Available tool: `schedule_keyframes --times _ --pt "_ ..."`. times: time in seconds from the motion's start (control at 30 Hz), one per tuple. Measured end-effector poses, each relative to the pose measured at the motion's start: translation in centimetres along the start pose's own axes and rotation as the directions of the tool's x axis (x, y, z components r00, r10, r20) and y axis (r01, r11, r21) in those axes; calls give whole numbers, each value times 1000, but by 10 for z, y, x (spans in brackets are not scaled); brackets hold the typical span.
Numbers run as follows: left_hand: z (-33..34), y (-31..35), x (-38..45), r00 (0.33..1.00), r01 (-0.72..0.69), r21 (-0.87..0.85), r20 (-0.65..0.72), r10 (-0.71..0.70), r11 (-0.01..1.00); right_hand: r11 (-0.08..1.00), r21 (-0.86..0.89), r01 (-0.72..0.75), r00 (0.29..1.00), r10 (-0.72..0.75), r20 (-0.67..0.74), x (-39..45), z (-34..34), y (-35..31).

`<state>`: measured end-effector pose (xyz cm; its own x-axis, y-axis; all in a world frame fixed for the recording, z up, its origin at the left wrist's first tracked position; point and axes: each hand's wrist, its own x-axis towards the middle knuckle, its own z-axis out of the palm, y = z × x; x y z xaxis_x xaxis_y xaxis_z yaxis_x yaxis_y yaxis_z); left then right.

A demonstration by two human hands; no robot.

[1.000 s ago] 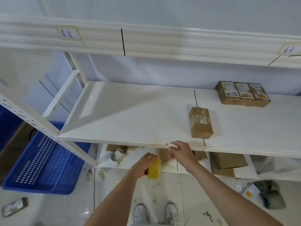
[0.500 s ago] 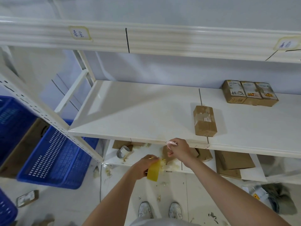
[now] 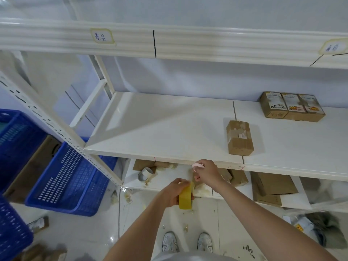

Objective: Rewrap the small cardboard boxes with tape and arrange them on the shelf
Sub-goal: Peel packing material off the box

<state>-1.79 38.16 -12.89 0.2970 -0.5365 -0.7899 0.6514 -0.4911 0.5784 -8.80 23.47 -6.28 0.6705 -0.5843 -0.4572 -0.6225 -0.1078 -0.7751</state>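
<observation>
Below the shelf (image 3: 169, 132) edge, the left hand (image 3: 174, 193) grips a tape roll (image 3: 185, 197) while the right hand (image 3: 206, 171) pinches its free end: tape is being drawn. On the shelf, a box (image 3: 239, 137) waits; next, pull a strip and carry it there.

upper shelf rail (image 3: 169, 42) carries two handwritten paper labels: left label (image 3: 102, 37) reads roughly "泰安", right label (image 3: 332, 47) too blurred to read. leftmost box of the back row (image 3: 273, 104) has handwritten marker scrawl, not legible.
</observation>
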Motion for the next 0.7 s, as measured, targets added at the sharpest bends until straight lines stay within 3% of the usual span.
schedule_keyframes --times 0.43,0.7 --pt "-5 0 -13 999 -10 -99 49 14 995 991 -123 62 998 -60 23 -3 11 -2" --pt "-8 2 -18 1000 -16 -6 -10 16 1000 993 -110 53 998 -50 31 -4 13 -5"
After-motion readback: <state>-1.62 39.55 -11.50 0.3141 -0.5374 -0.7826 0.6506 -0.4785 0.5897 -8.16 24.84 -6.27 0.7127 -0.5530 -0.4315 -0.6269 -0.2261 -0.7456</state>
